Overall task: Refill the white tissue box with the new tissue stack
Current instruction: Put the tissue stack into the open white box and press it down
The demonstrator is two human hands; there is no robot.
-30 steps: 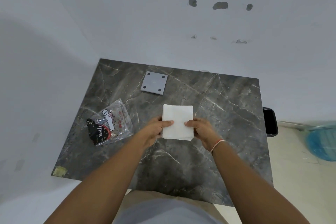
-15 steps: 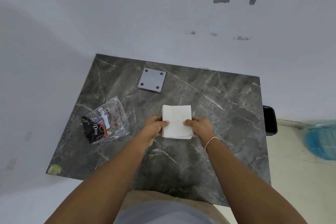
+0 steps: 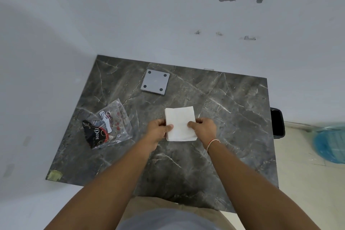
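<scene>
Reaching out over a dark grey marble table point(image 3: 214, 155) set in a white-walled corner, the left hand point(image 3: 157, 130) and right hand point(image 3: 203, 129) pinch opposite sides of a white tissue stack point(image 3: 180, 124), thumbs on top, near the table's middle. Left of it lies an empty clear wrapper point(image 3: 106, 123). Farther back lies a grey square plate point(image 3: 155, 84) with four dark dots, and the wall point(image 3: 168, 24) shows patched holes.

A dark marble table point(image 3: 233, 117) stands against a white wall point(image 3: 130, 15) pocked with grey patches.
</scene>
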